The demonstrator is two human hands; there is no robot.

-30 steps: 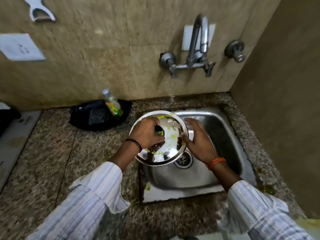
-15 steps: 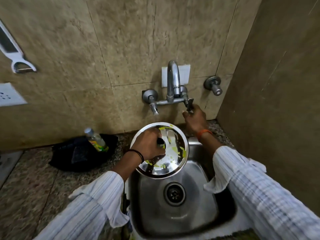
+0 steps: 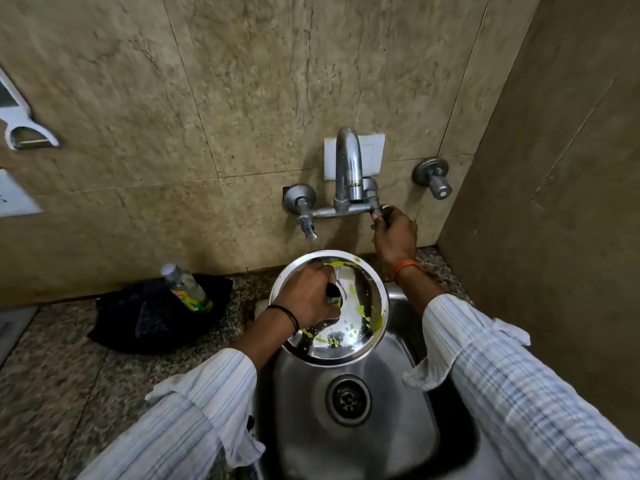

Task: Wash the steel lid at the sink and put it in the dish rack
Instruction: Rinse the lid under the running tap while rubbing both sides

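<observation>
Your left hand point(image 3: 306, 296) gripped the steel lid point(image 3: 329, 308) by its knob, directly below the spout point(image 3: 349, 161); your right hand point(image 3: 394, 233) clasped the tap handle point(image 3: 382, 211).

The lid point(image 3: 360, 306) is shiny steel, smeared and spotted with yellow-green just past the fingers point(image 3: 325, 271) of the left hand point(image 3: 306, 296); its knob point(image 3: 333, 295), between those fingers, is black. That wrist wears a black band point(image 3: 287, 315); the right wrist, an orange band point(image 3: 407, 268). Both sleeves point(image 3: 502, 386) are white with fine blue-grey stripes. The tap point(image 3: 348, 174), beyond the right hand's point(image 3: 394, 233) fingertips, is dull silver on a white plate point(image 3: 372, 154). The sink point(image 3: 346, 431) is grey steel. The wall point(image 3: 207, 98) is mottled beige; the counter point(image 3: 52, 382), speckled brown-grey granite. The bottle point(image 3: 188, 289) is clear with a green-yellow-red label, on a black cloth point(image 3: 145, 317).
</observation>
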